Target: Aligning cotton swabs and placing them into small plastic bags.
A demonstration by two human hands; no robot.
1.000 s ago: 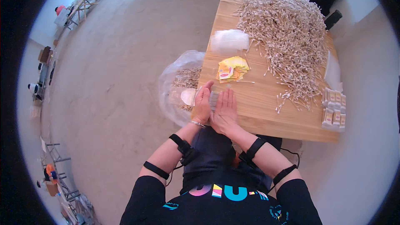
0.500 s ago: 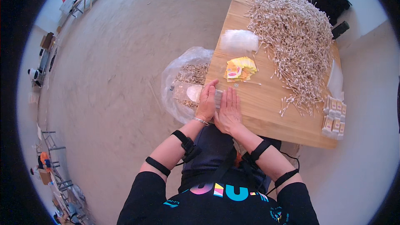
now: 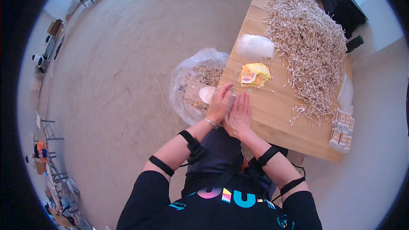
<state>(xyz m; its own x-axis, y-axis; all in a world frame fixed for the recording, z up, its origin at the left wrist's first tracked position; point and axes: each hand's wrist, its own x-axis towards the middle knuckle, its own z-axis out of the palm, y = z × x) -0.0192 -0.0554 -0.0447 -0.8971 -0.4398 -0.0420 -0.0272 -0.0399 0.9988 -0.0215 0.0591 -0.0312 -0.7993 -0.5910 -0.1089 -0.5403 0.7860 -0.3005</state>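
Observation:
At the table's left edge, my left hand (image 3: 219,103) stands on its side with fingers stretched out. My right hand (image 3: 239,118) lies beside it, its fingers straight and flat. Between the two palms is a row of cotton swabs (image 3: 231,101), touched from both sides and mostly covered. Just left of my left hand, a clear flat piece with a white round patch (image 3: 207,95) juts out over a clear plastic bag (image 3: 175,86) with many swabs inside. Beyond my fingertips lies a spread stack of yellow printed cards (image 3: 255,75).
A large heap of loose swabs (image 3: 313,51) covers the table's right side. Clear small bags (image 3: 255,47) lie beyond the cards. Filled packs (image 3: 342,130) sit at the right corner of the wooden table (image 3: 277,117). A black box (image 3: 343,6) stands at the back right.
My hands have come closer together, so less of the swab row shows between them. The whole view has shifted slightly, with the table further right.

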